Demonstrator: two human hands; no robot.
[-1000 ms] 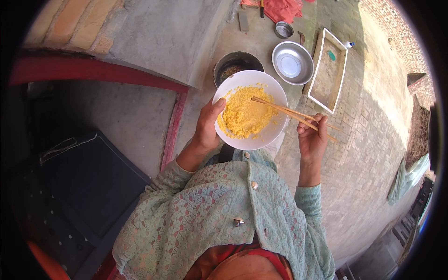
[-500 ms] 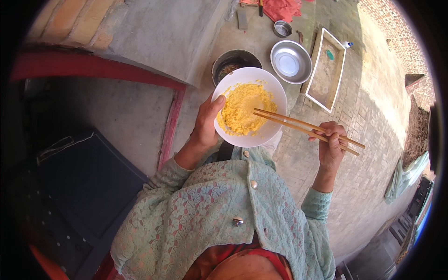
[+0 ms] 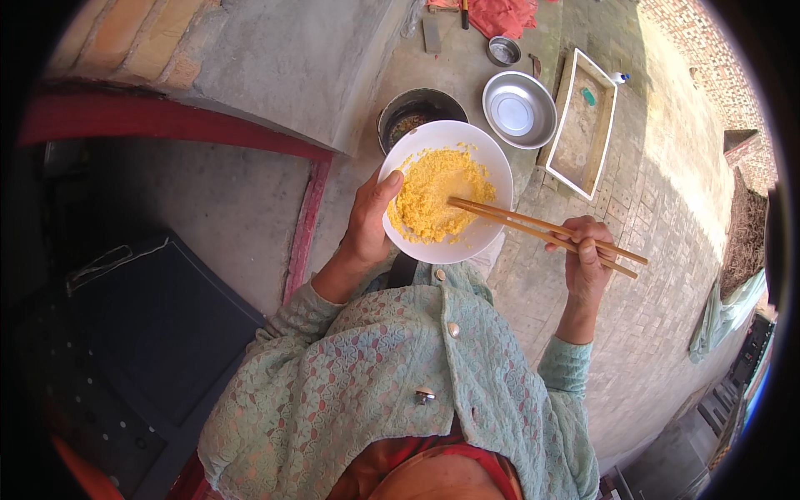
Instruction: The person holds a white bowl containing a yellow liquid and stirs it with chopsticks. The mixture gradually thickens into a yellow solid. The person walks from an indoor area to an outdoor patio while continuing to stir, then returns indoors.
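My left hand (image 3: 369, 218) grips a white bowl (image 3: 483, 237) by its left side, the thumb over the rim and the other fingers out of sight beneath. Yellow crumbly food (image 3: 429, 212), grain-like in texture, lies heaped in the left and middle of the bowl, with bits stuck on the far wall. In my right hand (image 3: 586, 258) is a pair of wooden chopsticks (image 3: 533, 227), slanting down to the left over the bowl's right rim. Their tips sit close together at the yellow food.
Beyond the bowl stands a dark pot (image 3: 423, 102) with something brownish inside. Right of it are a wide metal basin (image 3: 542, 131), a small metal bowl (image 3: 504, 52) and a white-rimmed rectangular tray (image 3: 577, 190). A grey wall (image 3: 275, 67) and red frame (image 3: 167, 121) flank my left.
My right hand has shifted slightly left, and the chopstick tips have come together at the food. The bowl and my left hand stay almost in place.
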